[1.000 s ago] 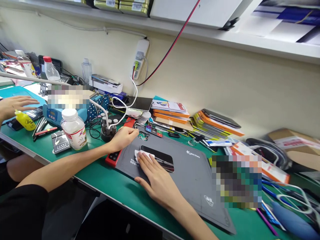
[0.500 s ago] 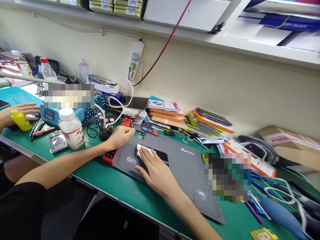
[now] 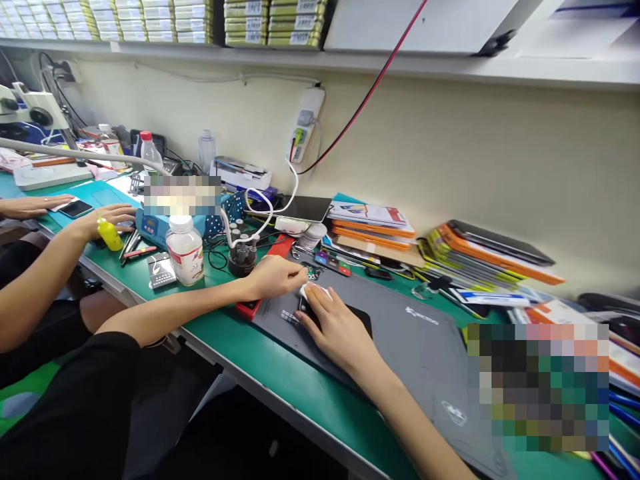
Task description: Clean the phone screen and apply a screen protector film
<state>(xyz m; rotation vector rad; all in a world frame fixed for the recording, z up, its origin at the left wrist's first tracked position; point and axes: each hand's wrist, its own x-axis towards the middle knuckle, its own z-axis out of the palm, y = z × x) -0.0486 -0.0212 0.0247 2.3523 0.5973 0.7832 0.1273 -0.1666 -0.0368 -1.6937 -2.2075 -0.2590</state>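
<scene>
A dark smartphone (image 3: 364, 321) lies on the grey work mat (image 3: 425, 353). My right hand (image 3: 340, 327) rests over its left part, fingers stretched and pressed on a white wipe (image 3: 303, 289) against the screen. The wipe mostly disappears beneath those fingers. Beside the phone's far left corner, my left hand (image 3: 275, 277) is closed in a loose fist above the mat. Whatever its fingers hold, if anything, is hidden. Small green circuit pieces (image 3: 312, 271) lie just past it, near a red strip (image 3: 249, 309) along the mat's left edge.
Left of the mat stand a white-capped bottle (image 3: 185, 253) and a dark tool holder (image 3: 243, 257). Stacked orange-edged boxes (image 3: 373, 230) line the wall. At far left, another person's hands (image 3: 113, 217) rest near a yellow squeeze bottle (image 3: 109, 235) and another phone (image 3: 76, 209).
The view has swung left, so the bench appears further right. My left fist is slightly nearer the phone. My right fingers have slid with the wipe toward the phone's far left edge.
</scene>
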